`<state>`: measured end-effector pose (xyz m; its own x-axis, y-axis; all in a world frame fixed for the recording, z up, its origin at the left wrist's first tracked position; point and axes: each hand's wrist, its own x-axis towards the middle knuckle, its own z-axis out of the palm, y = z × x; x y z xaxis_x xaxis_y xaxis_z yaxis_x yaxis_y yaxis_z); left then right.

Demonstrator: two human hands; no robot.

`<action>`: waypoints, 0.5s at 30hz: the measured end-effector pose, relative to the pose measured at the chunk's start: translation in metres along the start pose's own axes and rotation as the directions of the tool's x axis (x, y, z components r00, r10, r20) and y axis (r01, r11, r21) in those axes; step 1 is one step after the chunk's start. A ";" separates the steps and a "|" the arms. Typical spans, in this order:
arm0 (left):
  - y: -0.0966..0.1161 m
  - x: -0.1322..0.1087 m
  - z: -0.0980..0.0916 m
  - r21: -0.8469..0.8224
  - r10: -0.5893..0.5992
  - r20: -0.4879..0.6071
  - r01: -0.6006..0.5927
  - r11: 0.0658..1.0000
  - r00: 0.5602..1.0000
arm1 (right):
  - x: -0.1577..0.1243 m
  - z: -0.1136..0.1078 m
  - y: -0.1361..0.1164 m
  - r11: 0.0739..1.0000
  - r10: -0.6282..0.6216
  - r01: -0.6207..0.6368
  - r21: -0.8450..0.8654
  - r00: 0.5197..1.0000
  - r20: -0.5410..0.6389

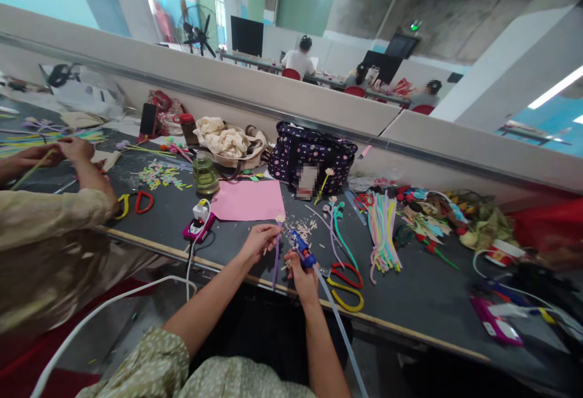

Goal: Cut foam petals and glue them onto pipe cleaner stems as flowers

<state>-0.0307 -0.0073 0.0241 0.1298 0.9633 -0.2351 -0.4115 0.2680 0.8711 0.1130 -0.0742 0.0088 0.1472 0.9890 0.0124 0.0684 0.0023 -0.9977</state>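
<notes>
My left hand pinches a purple fuzzy pipe-cleaner stem topped by a small pale flower. Close to its right, my right hand is wrapped round a blue hot glue gun, whose nozzle points up and away from me. A long translucent glue stick trails from the gun's back end towards me. Small pale pieces show by the right fingers, but I cannot tell how they are held. Beyond the gun lie scattered pale cut bits. A pink sheet lies beyond my left hand.
Red-and-yellow scissors lie right of my right hand, near pastel pipe cleaners. A patterned dark bag and a bottle stand behind. A magenta power strip sits left. A co-worker's hands hold a light-green stem.
</notes>
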 end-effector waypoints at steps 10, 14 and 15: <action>0.002 -0.002 0.006 0.054 0.017 -0.098 -0.011 0.998 0.995 | 0.001 0.000 0.006 1.000 0.013 -0.013 -0.021 1.000 -0.014; 0.002 -0.003 0.010 0.196 0.114 -0.152 -0.083 0.977 0.982 | 0.000 -0.001 0.004 1.000 0.010 -0.010 -0.027 1.000 -0.003; 0.002 -0.004 0.011 0.215 0.126 -0.151 -0.092 0.972 0.980 | 0.000 -0.001 0.003 1.000 0.010 -0.010 -0.026 1.000 -0.002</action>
<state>-0.0220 -0.0105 0.0316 -0.0608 0.9807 -0.1859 -0.2176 0.1687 0.9613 0.1141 -0.0744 0.0060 0.1494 0.9888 0.0028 0.0931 -0.0113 -0.9956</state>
